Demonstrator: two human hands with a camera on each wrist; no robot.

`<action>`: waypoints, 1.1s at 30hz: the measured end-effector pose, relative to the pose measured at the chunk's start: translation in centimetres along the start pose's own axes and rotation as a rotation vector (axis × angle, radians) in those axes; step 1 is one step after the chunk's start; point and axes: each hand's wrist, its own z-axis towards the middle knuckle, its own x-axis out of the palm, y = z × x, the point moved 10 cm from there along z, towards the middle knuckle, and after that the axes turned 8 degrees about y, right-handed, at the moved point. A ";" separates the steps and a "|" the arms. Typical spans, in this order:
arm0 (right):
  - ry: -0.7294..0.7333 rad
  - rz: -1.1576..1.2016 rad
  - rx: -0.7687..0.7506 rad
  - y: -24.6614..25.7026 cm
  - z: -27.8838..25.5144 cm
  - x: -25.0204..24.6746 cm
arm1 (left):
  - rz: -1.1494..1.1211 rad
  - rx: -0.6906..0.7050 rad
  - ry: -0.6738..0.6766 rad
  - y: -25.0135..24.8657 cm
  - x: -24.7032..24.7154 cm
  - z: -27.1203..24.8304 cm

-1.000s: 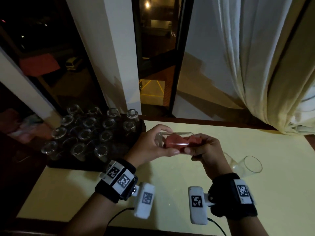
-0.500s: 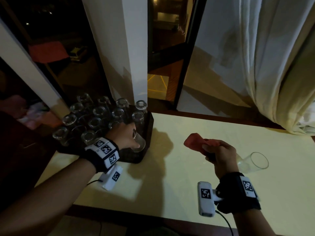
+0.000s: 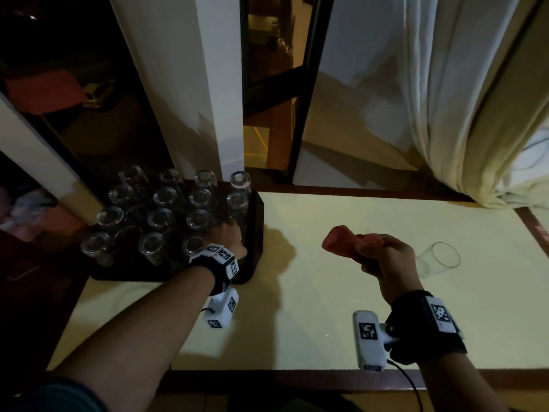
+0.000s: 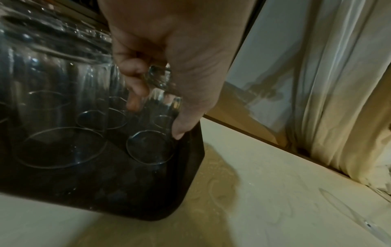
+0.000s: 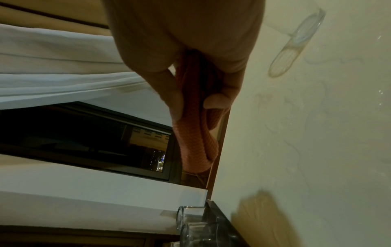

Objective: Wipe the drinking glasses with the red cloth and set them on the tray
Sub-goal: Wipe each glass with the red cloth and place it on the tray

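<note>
On the left end of the table (image 3: 326, 307) sits a dark tray (image 3: 257, 230) full of drinking glasses (image 3: 160, 218), all standing upside down in rows. At the tray's near right corner, the left hand (image 3: 228, 237) comes down from above and curls its fingers (image 4: 135, 83) round one upside-down glass (image 4: 154, 127). The rim of that glass looks to be on the tray floor, so I think this one is just being set down.

Over the middle of the table, the right hand (image 3: 383, 257) squeezes the red cloth (image 3: 341, 240) tight. The cloth is bunched up and pokes out to the left of the fist.

Near the right end of the table, one more glass (image 3: 436, 258) lies on its side, just past the right hand and apart from it. It probably still needs a wipe.

The glasses are hard, smooth and easy to break, and they can slip from fingers. It is best to hold one round its side, not by the thin rim. A glass lying down can roll, so grab it gently. The cloth is soft and light and bends any way.
</note>
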 end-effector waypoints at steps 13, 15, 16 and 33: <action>-0.057 0.006 -0.067 1.0 -1.3 -3.9 | -0.348 -0.042 -0.164 0.6 0.1 2.7; -0.077 0.027 -0.066 0.9 -1.3 -5.3 | -0.378 -0.060 -0.177 0.7 0.4 3.0; -0.084 0.035 -0.068 0.8 -1.3 -5.9 | -0.386 -0.071 -0.180 0.7 0.5 3.0; -0.262 0.300 -0.091 0.5 -0.5 -25.6 | -0.531 0.631 -0.195 -27.3 0.8 -8.4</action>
